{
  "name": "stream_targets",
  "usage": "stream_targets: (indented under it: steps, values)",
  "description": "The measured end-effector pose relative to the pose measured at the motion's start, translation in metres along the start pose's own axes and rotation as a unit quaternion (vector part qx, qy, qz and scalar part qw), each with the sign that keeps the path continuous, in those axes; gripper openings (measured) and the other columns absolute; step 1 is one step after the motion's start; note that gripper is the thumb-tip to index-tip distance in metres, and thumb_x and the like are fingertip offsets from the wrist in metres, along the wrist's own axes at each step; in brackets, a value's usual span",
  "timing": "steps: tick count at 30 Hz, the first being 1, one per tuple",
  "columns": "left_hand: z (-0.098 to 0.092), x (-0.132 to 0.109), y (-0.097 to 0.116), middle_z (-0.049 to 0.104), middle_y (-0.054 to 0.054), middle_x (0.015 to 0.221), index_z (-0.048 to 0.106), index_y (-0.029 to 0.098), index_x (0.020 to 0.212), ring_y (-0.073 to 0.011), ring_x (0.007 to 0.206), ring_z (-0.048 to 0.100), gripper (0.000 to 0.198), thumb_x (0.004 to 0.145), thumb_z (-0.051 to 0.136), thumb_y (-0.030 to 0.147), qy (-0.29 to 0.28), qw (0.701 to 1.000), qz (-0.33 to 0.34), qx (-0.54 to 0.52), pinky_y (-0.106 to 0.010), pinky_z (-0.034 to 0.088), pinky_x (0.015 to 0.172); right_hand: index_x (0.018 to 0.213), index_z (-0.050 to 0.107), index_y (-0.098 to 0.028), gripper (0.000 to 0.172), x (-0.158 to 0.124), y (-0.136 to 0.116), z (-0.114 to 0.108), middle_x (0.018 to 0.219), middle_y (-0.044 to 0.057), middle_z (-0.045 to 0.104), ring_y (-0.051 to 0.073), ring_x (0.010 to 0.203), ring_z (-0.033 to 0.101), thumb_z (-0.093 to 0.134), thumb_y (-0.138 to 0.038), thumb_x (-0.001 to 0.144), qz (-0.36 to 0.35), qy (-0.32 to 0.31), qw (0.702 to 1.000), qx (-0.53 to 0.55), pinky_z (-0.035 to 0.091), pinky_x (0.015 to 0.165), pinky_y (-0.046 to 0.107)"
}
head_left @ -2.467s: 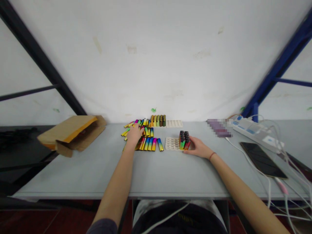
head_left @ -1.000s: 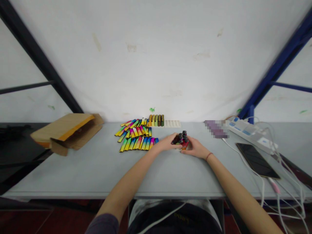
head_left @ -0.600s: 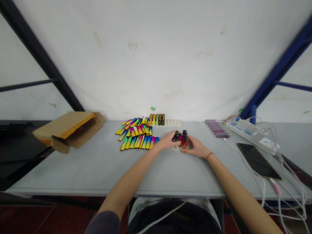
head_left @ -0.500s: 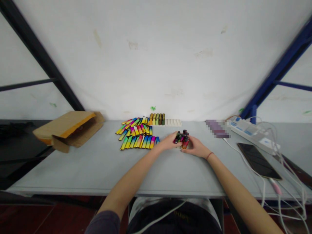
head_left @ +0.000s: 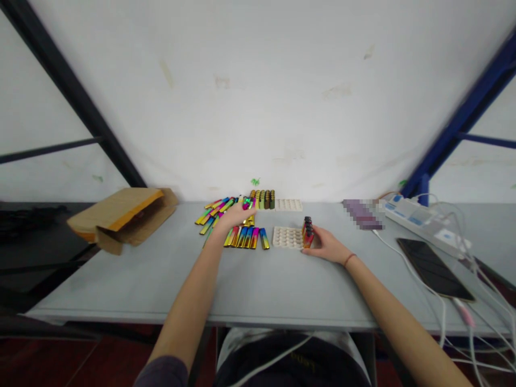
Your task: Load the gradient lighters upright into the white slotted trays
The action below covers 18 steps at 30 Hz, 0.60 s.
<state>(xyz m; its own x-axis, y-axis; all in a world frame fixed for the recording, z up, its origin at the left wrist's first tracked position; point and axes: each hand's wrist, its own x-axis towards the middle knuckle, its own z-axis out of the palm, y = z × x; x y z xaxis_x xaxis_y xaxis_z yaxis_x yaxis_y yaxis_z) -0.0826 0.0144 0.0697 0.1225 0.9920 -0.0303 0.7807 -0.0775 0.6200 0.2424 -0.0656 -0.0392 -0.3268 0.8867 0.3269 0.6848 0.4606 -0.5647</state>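
Observation:
My left hand (head_left: 234,216) reaches over a pile of shiny rainbow-coloured tubes (head_left: 253,237) with dark ends. Its fingers are closed around a magenta-and-green tube (head_left: 248,203) at the back of the pile; whether there is more than one is hard to see. On the right, my right hand (head_left: 329,246) grips the right end of a white tray (head_left: 287,237) with round holes, thumb in front and fingers behind. Beside that palm, a row of red tubes with black tops (head_left: 308,234) stands upright in the tray's right end.
Against the wall, a second white holed tray (head_left: 289,205) adjoins a block of upright gold-and-dark tubes (head_left: 263,199). An open cardboard box (head_left: 121,215) lies at left. Right of my arm are a phone (head_left: 435,267), a power strip (head_left: 427,223) and loose white cables.
My left hand has moved left from the near tray to the tube pile, leaving the tray's holes uncovered. The dark-topped tubes now stand in one row there. My right hand stays put.

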Motion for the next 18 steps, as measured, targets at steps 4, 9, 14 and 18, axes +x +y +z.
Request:
stream_targets:
  steps: [4, 9, 14, 18]
  values:
    - [-0.033, 0.015, -0.049, 0.073, -0.005, 0.087, 0.068, 0.018, 0.096, -0.0228, 0.078, 0.070, 0.027, 0.083, 0.060, 0.040, 0.016, 0.993, -0.105, 0.057, -0.025, 0.051, 0.055, 0.133, 0.055, -0.014, 0.074, 0.000, 0.001, 0.002, 0.129, 0.019, 0.066, 0.036, 0.115, 0.064, 0.078, -0.051, 0.073, -0.002, 0.004, 1.000, 0.004, 0.048, 0.102, 0.054]
    - [-0.040, 0.040, -0.073, 0.076, -0.010, 0.090, 0.070, 0.016, 0.092, -0.0252, 0.080, 0.073, 0.032, 0.083, 0.061, 0.046, 0.040, 0.976, -0.167, 0.136, -0.026, 0.051, 0.059, 0.134, 0.054, -0.014, 0.076, 0.000, 0.000, 0.002, 0.131, 0.019, 0.065, 0.036, 0.117, 0.063, 0.078, -0.052, 0.073, 0.003, 0.004, 1.000, 0.003, 0.048, 0.103, 0.053]
    - [-0.032, 0.063, -0.056, 0.073, -0.018, 0.113, 0.065, 0.015, 0.110, -0.0315, 0.106, 0.070, 0.041, 0.083, 0.060, 0.045, 0.065, 0.966, -0.159, 0.191, -0.032, 0.053, 0.075, 0.133, 0.055, -0.013, 0.075, 0.000, -0.001, 0.001, 0.129, 0.019, 0.066, 0.035, 0.115, 0.064, 0.077, -0.052, 0.073, 0.004, 0.004, 1.000, -0.006, 0.049, 0.102, 0.051]
    - [-0.023, 0.073, -0.042, 0.067, -0.021, 0.127, 0.055, 0.014, 0.125, -0.0338, 0.116, 0.065, 0.051, 0.085, 0.060, 0.045, 0.090, 0.962, -0.147, 0.212, -0.036, 0.053, 0.084, 0.132, 0.056, -0.015, 0.073, -0.001, -0.001, 0.001, 0.126, 0.017, 0.067, 0.034, 0.113, 0.065, 0.077, -0.053, 0.074, 0.004, 0.005, 1.000, -0.011, 0.049, 0.100, 0.050]
